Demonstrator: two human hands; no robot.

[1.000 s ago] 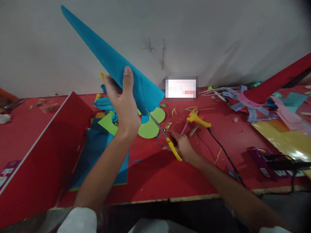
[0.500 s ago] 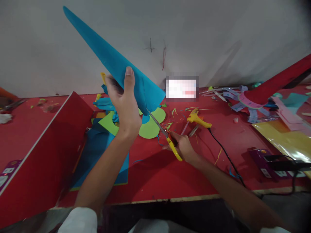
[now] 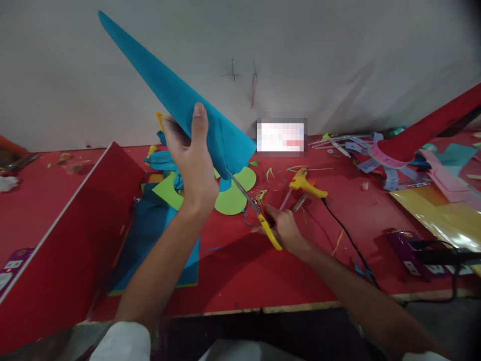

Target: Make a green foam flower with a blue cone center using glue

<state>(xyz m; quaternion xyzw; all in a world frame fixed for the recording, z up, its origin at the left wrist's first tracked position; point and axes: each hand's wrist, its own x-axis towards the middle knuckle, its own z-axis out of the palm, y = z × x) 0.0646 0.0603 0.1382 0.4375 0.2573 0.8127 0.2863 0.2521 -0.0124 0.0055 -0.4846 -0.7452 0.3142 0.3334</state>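
Note:
A blue paper cone (image 3: 161, 75) slants across the view, its point at the upper left and its wide end low on the right. My left hand (image 3: 195, 155) is closed around it, thumb on the near side. Yellow-handled scissors (image 3: 268, 230) are in my right hand (image 3: 287, 228), and their blade tips meet the cone's lower edge, beside a dark line on the paper. Beneath the cone lies a green scalloped paper piece (image 3: 231, 199). The fingers of my left hand behind the cone are hidden.
A red upright panel (image 3: 75, 225) stands at left by blue sheets (image 3: 188, 260). Right of the scissors lies a yellow glue gun (image 3: 308, 188) with a black cord. Further right are a red cone (image 3: 432, 123), golden sheets (image 3: 443, 215) and a purple power strip (image 3: 406, 250).
Almost nothing differs. Both hands, the cone and the scissors keep nearly the same positions.

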